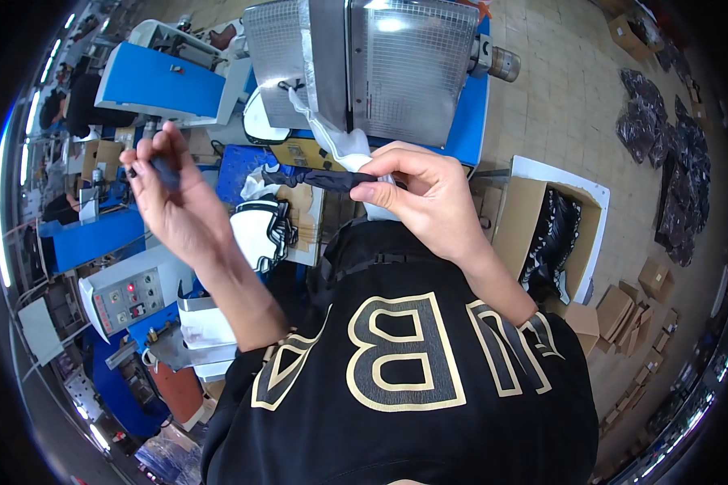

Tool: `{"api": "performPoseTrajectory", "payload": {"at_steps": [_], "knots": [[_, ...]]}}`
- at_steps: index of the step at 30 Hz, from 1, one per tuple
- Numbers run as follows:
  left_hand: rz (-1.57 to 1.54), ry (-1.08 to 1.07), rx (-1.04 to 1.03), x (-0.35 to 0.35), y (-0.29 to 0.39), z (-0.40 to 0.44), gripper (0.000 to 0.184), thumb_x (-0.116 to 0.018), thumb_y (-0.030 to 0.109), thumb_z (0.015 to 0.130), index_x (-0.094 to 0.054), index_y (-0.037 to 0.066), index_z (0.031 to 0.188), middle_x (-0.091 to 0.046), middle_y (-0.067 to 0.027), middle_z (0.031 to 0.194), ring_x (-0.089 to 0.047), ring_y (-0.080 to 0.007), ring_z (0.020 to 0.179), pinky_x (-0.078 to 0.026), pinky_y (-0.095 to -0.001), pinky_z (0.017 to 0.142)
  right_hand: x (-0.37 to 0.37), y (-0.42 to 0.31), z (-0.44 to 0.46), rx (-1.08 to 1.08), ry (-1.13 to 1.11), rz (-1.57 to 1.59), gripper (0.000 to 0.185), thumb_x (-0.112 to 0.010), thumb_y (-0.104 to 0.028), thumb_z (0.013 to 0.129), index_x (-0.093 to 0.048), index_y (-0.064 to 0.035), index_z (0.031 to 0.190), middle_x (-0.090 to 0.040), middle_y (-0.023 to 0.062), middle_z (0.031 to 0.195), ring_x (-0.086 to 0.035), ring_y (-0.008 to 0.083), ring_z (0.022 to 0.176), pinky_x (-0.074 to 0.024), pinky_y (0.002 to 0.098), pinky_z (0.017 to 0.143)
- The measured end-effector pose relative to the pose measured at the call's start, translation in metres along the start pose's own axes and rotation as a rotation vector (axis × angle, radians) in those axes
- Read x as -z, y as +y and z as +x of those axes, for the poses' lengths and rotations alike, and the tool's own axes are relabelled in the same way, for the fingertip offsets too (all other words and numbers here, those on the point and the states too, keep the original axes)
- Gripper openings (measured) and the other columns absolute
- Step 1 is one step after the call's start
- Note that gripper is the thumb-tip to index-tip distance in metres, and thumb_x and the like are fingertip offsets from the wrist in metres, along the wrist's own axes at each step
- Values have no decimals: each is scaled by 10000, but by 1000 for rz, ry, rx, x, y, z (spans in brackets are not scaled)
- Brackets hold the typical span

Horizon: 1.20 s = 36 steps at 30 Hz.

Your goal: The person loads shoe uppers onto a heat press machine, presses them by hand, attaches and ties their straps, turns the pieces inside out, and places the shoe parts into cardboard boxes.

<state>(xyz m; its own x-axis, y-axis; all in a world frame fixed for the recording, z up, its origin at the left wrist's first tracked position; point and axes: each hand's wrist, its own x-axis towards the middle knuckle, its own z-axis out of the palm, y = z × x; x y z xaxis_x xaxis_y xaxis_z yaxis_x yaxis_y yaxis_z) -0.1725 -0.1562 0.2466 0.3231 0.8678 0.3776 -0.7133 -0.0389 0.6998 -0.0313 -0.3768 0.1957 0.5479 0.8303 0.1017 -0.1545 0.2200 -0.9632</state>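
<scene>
A metal machine (416,81) is set at the front. Right of the machine, black pieces (556,234) are held in an open carton (516,214). Left of it, the left hand (174,186) is raised, its fingers curled; whether a blurred dark thing (167,175) is gripped cannot be told. Just before it, a dark strip (323,179) is pinched by the right hand's (425,190) fingers.

Black top (510,440) here, dark block letters (497,346) edged in pale gold! A bold B (431,352) sits bodyward of the bare right hand (425,190); behind the bare left hand (170,182), the black sleeve (241,384) stops up the forearm (233,283).
</scene>
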Motion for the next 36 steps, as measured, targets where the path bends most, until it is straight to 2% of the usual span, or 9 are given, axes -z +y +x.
{"api": "performPoseTrajectory", "payload": {"at_steps": [5, 7, 9, 18, 25, 28, 30, 31, 36], "knots": [[331, -621, 92, -18, 11, -19, 228, -554, 193, 1010, -578, -31, 1039, -550, -83, 981, -529, -207, 881, -476, -387, 850, 5, -12, 3, -39, -124, -107, 104, -745, 8, 898, -731, 61, 986, -697, 96, 989, -667, 137, 916, -551, 270, 816], [1089, -1035, -109, -60, 25, -25, 195, -634, 163, 970, -621, -31, 983, -549, -79, 846, -545, -216, 767, -436, -373, 664, 7, -17, 3, -46, -176, -159, 88, -718, 52, 911, -720, 83, 993, -675, 100, 1025, -669, 138, 949, -574, 260, 825], [1117, -1196, -5, -50, 11, -32, 117, -701, 81, 915, -647, -19, 940, -555, -87, 769, -537, -241, 663, -439, -355, 587, 7, -18, 2, -28, -189, -178, 82, -708, 58, 916, -723, 85, 992, -671, 99, 1036, -671, 143, 956, -583, 265, 828], [962, -873, 90, -42, -14, -76, 102, -735, 25, 897, -668, -5, 968, -676, -103, 834, -640, -234, 694, -497, -332, 639, 4, -24, -5, 44, -14, 159, 440, -706, 41, 934, -467, -39, 1295, -660, 61, 1007, -669, 122, 953, -550, 272, 914], [985, -775, 93, -46, -19, -84, 95, -730, 16, 903, -688, 1, 987, -685, -80, 826, -645, -205, 711, -497, -299, 653, 6, -27, -7, 98, 11, 92, 421, -684, 61, 943, -467, -10, 1296, -665, 91, 1060, -677, 138, 1045, -564, 277, 945], [978, -621, 219, -55, -10, -80, 242, -814, 110, 846, -691, 13, 1031, -689, -69, 941, -634, -156, 822, -486, -283, 687, 9, -30, -8, 88, -11, 97, 422, -685, 64, 941, -469, -9, 1297, -664, 100, 1086, -678, 146, 1074, -568, 275, 938], [956, -680, 179, -60, -7, -67, 372, -854, 195, 798, -684, 14, 1076, -656, -90, 935, -613, -187, 828, -478, -296, 707, 14, -31, -8, 56, -67, 148, 428, -687, 65, 939, -469, -10, 1300, -661, 103, 1102, -678, 148, 1079, -569, 275, 937], [1007, -900, 102, -50, -9, -57, 330, -834, 200, 809, -693, 17, 1044, -616, -97, 873, -593, -233, 779, -466, -317, 691, 13, -30, -8, 58, -75, 145, 423, -686, 66, 940, -475, -10, 1298, -660, 102, 1105, -678, 148, 1079, -569, 273, 937], [838, -1031, 127, -46, -12, -46, 255, -809, 202, 832, -704, 8, 960, -554, -89, 822, -546, -244, 720, -429, -345, 637, 12, -36, -10, 80, -72, 88, 375, -677, 78, 940, -517, 2, 1270, -650, 91, 1098, -674, 135, 1043, -566, 262, 915]]}}
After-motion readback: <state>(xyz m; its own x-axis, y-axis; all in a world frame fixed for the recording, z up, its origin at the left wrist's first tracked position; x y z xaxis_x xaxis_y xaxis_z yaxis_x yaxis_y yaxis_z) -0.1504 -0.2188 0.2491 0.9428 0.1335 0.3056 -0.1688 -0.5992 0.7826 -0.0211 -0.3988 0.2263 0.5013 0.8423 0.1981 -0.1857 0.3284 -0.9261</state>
